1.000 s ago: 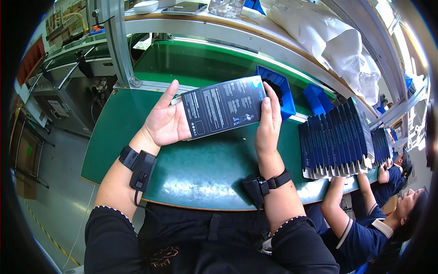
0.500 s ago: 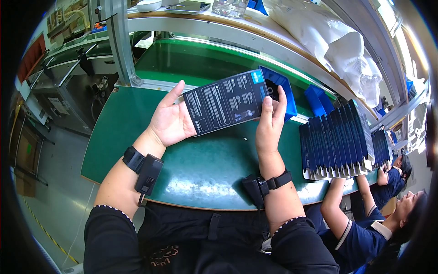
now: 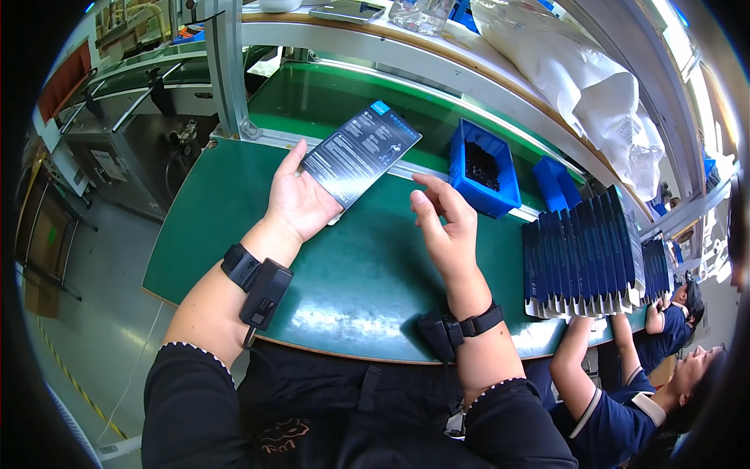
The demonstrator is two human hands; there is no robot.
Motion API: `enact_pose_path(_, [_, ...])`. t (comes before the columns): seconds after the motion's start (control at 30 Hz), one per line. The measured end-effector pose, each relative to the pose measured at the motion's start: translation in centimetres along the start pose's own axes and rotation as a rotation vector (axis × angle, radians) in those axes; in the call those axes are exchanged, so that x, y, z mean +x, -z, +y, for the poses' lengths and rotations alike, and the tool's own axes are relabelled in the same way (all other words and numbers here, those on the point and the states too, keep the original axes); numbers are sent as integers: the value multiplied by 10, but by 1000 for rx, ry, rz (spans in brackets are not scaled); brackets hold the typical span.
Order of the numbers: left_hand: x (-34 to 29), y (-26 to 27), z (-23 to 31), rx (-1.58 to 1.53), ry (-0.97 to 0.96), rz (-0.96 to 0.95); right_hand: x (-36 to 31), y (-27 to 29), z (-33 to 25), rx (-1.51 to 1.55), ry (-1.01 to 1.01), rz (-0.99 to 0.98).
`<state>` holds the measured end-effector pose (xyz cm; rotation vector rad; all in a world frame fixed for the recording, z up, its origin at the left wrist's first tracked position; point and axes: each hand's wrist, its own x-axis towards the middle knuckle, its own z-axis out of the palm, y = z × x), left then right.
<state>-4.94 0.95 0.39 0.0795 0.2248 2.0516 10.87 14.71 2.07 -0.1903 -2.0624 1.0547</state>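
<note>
My left hand (image 3: 301, 205) holds a flat dark box (image 3: 361, 153) by its near left end, with the palm turned up and the thumb along the edge. The fingers behind it are hidden. Printed text and a light-blue corner show on the box's upper face, which tilts away over the green table (image 3: 344, 289) and catches the light. To the right of the box, my right hand (image 3: 449, 227) is in the air with nothing in it, fingers loosely bent and apart. Beyond that hand stands a blue bin (image 3: 512, 184) of small black parts (image 3: 482, 166).
Dark blue boxes (image 3: 582, 254) with pale flaps stand in a row at the right. A second blue bin (image 3: 551, 181) is behind them. Along the back runs a green conveyor belt (image 3: 312, 98), under a shelf with a white plastic bag (image 3: 566, 78). Co-workers (image 3: 625, 414) sit at the right.
My right hand has let go of the box's right end and dropped back toward me. In my left hand, the box has swung steeper, its far end moving left and up.
</note>
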Motion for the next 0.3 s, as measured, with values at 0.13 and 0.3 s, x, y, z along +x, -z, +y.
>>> enact_pose_path(0.13, [0, 0, 0, -1, 20, -31, 0, 0, -3, -33, 2, -102])
enact_pose_path(0.3, [3, 3, 1, 14, 29, -69, -1, 1, -2, -39, -27, -112])
